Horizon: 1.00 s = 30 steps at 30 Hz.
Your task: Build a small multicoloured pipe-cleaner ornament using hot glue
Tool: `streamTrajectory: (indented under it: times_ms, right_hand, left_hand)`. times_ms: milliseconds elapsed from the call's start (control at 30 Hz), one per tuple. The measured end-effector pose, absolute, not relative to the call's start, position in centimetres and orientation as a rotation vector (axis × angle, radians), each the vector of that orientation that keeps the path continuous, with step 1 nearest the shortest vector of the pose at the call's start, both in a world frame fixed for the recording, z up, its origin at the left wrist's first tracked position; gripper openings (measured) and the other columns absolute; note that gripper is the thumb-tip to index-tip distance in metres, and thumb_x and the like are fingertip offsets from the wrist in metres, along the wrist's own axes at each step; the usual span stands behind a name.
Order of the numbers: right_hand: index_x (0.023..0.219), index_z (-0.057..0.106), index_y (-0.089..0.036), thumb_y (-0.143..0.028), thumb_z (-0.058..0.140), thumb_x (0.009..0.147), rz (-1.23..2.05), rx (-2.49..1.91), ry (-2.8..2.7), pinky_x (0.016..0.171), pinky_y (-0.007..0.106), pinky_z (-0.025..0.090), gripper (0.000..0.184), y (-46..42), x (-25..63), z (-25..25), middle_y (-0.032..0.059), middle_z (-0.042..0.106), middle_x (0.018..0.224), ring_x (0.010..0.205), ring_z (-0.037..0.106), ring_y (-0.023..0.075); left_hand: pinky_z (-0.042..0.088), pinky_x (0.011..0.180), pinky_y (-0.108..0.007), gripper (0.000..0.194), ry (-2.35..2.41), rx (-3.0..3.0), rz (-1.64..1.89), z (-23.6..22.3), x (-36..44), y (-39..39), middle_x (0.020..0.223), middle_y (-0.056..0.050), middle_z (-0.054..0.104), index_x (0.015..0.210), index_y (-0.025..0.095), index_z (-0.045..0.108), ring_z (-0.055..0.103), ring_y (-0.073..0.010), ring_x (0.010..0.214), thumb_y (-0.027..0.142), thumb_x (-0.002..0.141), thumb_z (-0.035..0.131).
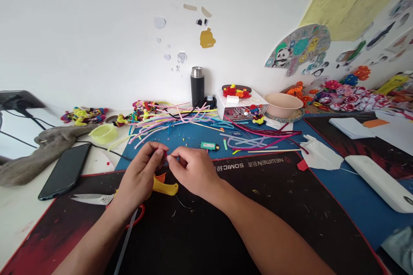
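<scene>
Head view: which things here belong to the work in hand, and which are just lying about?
Likely in the work:
small red piece at the fingertips of the left hand, right hand close by
scissors
pipe cleaners

Seemingly just lying about:
phone
black flask
beige bowl

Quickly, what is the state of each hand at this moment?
Left hand: closed, pinching a small red piece.
Right hand: closed, fingertips near that piece; whether it grips anything cannot be told.
</scene>
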State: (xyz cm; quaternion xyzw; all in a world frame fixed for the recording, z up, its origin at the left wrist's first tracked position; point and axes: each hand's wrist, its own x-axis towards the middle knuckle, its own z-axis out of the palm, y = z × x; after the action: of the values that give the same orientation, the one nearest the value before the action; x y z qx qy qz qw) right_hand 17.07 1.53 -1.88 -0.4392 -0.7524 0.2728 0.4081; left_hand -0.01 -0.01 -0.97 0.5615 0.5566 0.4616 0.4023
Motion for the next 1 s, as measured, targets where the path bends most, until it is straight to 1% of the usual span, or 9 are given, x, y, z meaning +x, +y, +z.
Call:
streamTrajectory:
  times_ms: [100, 200, 333, 467, 633, 733, 867, 1000]
  right_hand:
    - [0.085, 0.076, -0.022, -0.028, 0.068, 0.101, 0.753, -1.131, -1.855, 0.060, 0.027, 0.037, 0.018, 1.54, 17.08, -1.68, -0.0056, 0.060, 0.060, 0.055, 0.052, 0.0126]
    - [0.082, 0.074, -0.021, -0.027, 0.069, 0.100, 0.838, -1.135, -1.790, 0.057, 0.026, 0.036, 0.019, 1.56, 17.01, -1.62, -0.0065, 0.057, 0.058, 0.053, 0.050, 0.0119]
    - [0.080, 0.072, -0.021, -0.026, 0.070, 0.099, 0.884, -1.128, -1.738, 0.056, 0.026, 0.035, 0.019, 1.56, 16.86, -1.72, -0.0066, 0.057, 0.059, 0.053, 0.049, 0.0115]
    - [0.083, 0.073, -0.021, -0.025, 0.071, 0.099, 0.856, -1.132, -1.746, 0.059, 0.026, 0.036, 0.016, 1.52, 16.79, -1.76, -0.0067, 0.058, 0.060, 0.054, 0.051, 0.0113]
    - [0.093, 0.078, -0.022, -0.028, 0.071, 0.102, 0.843, -1.126, -1.808, 0.063, 0.027, 0.040, 0.013, 1.44, 16.85, -1.59, -0.0040, 0.069, 0.067, 0.059, 0.058, 0.0134]
    - [0.100, 0.079, -0.023, -0.031, 0.072, 0.103, 0.802, -1.127, -1.839, 0.066, 0.028, 0.041, 0.012, 1.38, 16.86, -1.65, -0.0030, 0.073, 0.070, 0.062, 0.062, 0.0149]
    - [0.104, 0.080, -0.023, -0.031, 0.071, 0.104, 0.712, -1.145, -1.909, 0.069, 0.030, 0.041, 0.012, 1.34, 16.81, -1.90, -0.0020, 0.075, 0.072, 0.065, 0.066, 0.0165]
    - [0.104, 0.079, -0.022, -0.032, 0.067, 0.106, 0.622, -1.173, -1.978, 0.070, 0.031, 0.041, 0.016, 1.31, 16.80, -2.04, -0.0010, 0.075, 0.072, 0.066, 0.067, 0.0177]
  left_hand:
    - [0.048, 0.071, -0.033, 0.034, 1.500, 1.580, 1.186, -0.82, 0.28, -0.25, 0.088, -0.001, 0.063, 0.105, 0.025, 0.066, 0.058, -0.0218, 0.077, 0.059, 0.102, 0.060]
    - [0.050, 0.080, -0.037, 0.027, 1.577, 1.746, 1.202, -0.81, 0.51, -0.46, 0.098, -0.004, 0.068, 0.105, 0.026, 0.065, 0.062, -0.0250, 0.086, 0.051, 0.105, 0.054]
    - [0.052, 0.088, -0.039, 0.019, 1.630, 1.885, 1.206, -0.88, 0.66, -0.46, 0.101, -0.006, 0.069, 0.104, 0.028, 0.063, 0.066, -0.0281, 0.093, 0.044, 0.106, 0.052]
    - [0.052, 0.088, -0.039, 0.018, 1.643, 1.919, 1.231, -0.96, 0.65, -0.29, 0.101, -0.006, 0.070, 0.104, 0.028, 0.063, 0.067, -0.0292, 0.095, 0.042, 0.106, 0.052]
    - [0.053, 0.085, -0.038, 0.020, 1.657, 1.904, 1.226, -1.07, 0.42, -0.25, 0.100, -0.005, 0.070, 0.105, 0.028, 0.063, 0.067, -0.0286, 0.094, 0.043, 0.108, 0.051]
    - [0.053, 0.085, -0.037, 0.020, 1.643, 1.922, 1.231, -1.13, 0.32, -0.32, 0.099, -0.005, 0.069, 0.105, 0.028, 0.063, 0.067, -0.0277, 0.093, 0.043, 0.108, 0.051]
    - [0.053, 0.086, -0.037, 0.020, 1.613, 1.950, 1.225, -1.37, 0.26, -0.31, 0.101, -0.004, 0.069, 0.107, 0.027, 0.063, 0.067, -0.0260, 0.093, 0.042, 0.109, 0.050]
    - [0.054, 0.086, -0.036, 0.020, 1.610, 1.975, 1.214, -1.70, 0.19, -0.19, 0.101, -0.003, 0.068, 0.108, 0.027, 0.063, 0.067, -0.0248, 0.093, 0.040, 0.110, 0.049]
